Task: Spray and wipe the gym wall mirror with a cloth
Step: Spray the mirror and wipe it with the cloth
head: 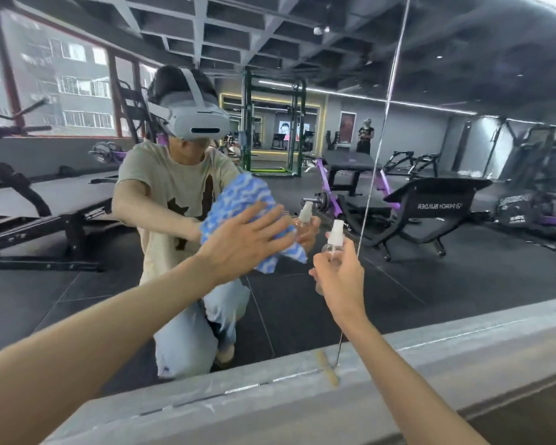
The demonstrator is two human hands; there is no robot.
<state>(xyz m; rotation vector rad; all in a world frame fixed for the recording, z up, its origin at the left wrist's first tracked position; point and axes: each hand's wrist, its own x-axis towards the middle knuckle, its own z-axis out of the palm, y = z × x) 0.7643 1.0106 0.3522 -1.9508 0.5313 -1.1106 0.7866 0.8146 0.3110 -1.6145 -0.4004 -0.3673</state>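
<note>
Pressing flat against the wall mirror (463, 268), the left hand (247, 242) is shown with fingers straight over a blue-and-white cloth (238, 197) held on the glass, left of a vertical panel seam (382, 123). A small clear spray bottle (334, 240) with a white nozzle is gripped upright by the curled fingers of the right hand (341, 277), near the glass. Reversed lettering, "PEACH BUILDER", is legible on a reflected black machine (440, 205).

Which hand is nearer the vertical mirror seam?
Right. The right hand holds the spray bottle just left of the mirror seam; the left hand presses the blue cloth flat, farther left.
</note>
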